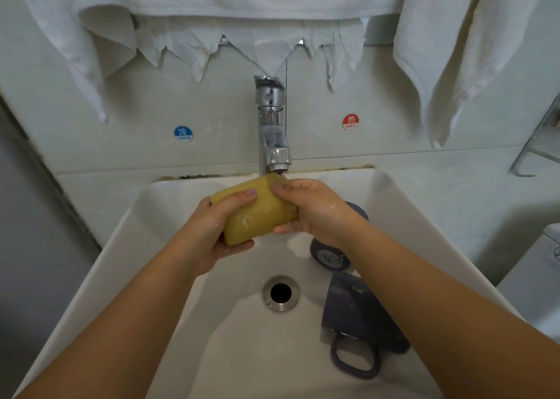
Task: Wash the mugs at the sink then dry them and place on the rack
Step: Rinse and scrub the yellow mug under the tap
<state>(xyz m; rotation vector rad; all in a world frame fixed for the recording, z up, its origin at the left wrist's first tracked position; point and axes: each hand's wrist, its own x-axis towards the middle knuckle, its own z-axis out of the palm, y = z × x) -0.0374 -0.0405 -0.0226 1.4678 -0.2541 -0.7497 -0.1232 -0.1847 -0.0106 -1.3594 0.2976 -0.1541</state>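
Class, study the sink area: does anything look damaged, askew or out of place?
Yes. The seam where the sink meets the wall shows dark, patchy staining beside the tap. Two dark mugs lie tipped in the basin, one near the drain, another under the right hand.

Two round stickers on the wall tile behind the sink, either side of the tap (270, 123). Blue sticker (183, 133), toward the left: a Chinese char. over "COLD" in white. Red sticker (350, 122), toward the right: a Chinese char. over "HOT" in white. Small mark on the tap's top section, too small to read. Pale print on one dark mug (328, 254) in the basin, blurred, unreadable.
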